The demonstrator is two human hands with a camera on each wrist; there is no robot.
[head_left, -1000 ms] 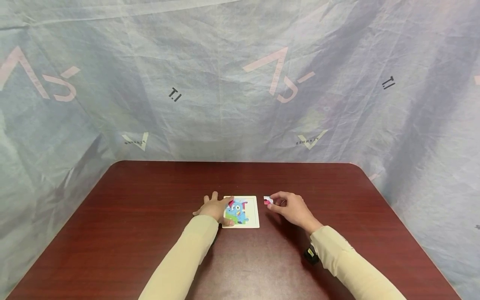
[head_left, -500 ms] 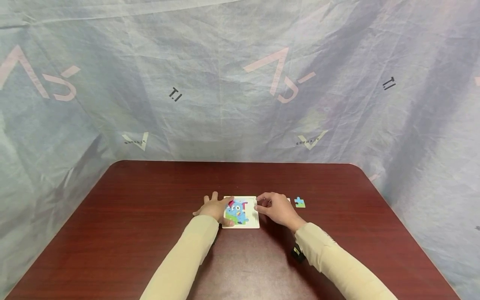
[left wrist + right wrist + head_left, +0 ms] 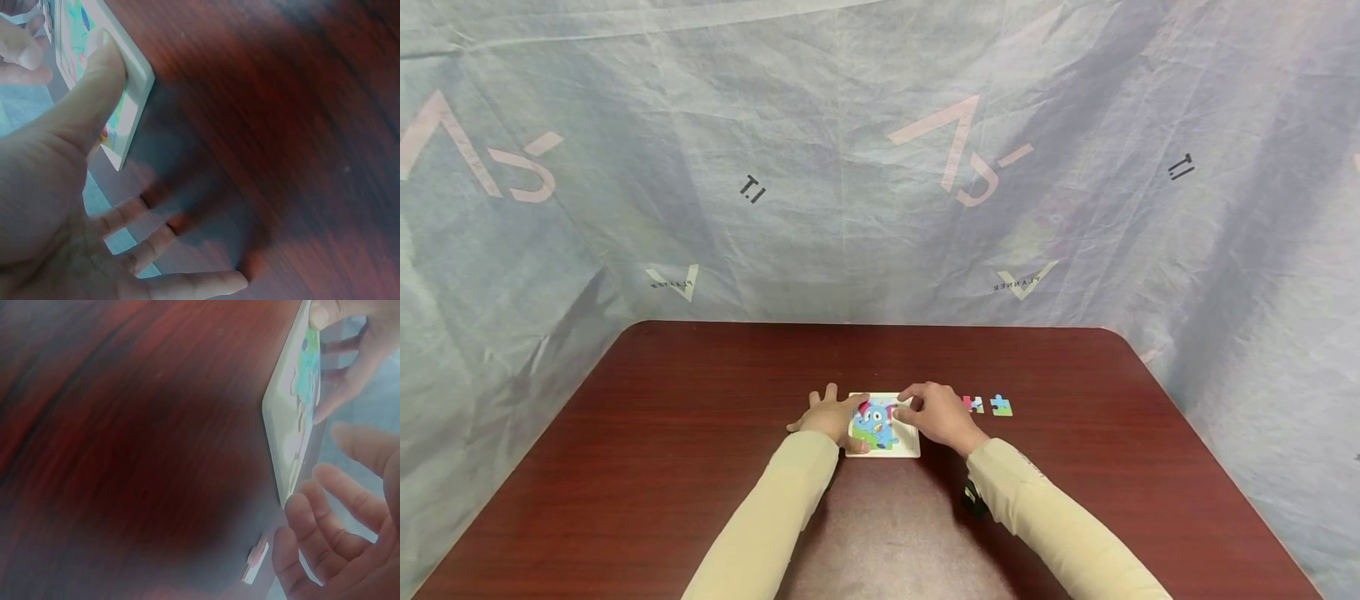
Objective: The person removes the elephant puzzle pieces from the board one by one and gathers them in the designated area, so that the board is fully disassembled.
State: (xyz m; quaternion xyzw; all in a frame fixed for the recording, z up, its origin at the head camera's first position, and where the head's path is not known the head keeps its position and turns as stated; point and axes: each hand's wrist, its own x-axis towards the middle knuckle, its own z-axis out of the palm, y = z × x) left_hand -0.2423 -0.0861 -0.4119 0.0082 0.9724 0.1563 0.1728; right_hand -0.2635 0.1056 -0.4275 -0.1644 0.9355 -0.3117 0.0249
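A pale square jigsaw board point(image 3: 913, 440) lies flat on the table, with a partly filled blue elephant picture point(image 3: 872, 433) in its left part. My left hand point(image 3: 827, 418) spreads at the board's left edge. In the left wrist view its thumb point(image 3: 107, 62) presses on the rim while straight fingers rest on the table. My right hand point(image 3: 942, 418) is at the upper right of the board, thumb and index fingertips a small gap apart over the surface. I cannot tell whether a puzzle piece is between them. The right wrist view shows the other fingers point(image 3: 312, 534) loosely bent.
Right of the board lie two loose puzzle pieces: one pink and white point(image 3: 976, 405), partly behind the right hand, and one blue and green point(image 3: 1002, 406). The dark red table point(image 3: 700, 483) ends at a grey printed cloth point(image 3: 842, 208) behind it.
My right hand has moved left from beside the board, where it pinched a pink and white puzzle piece, to over the board's upper right. Both loose pieces have come into view. The left hand stays put.
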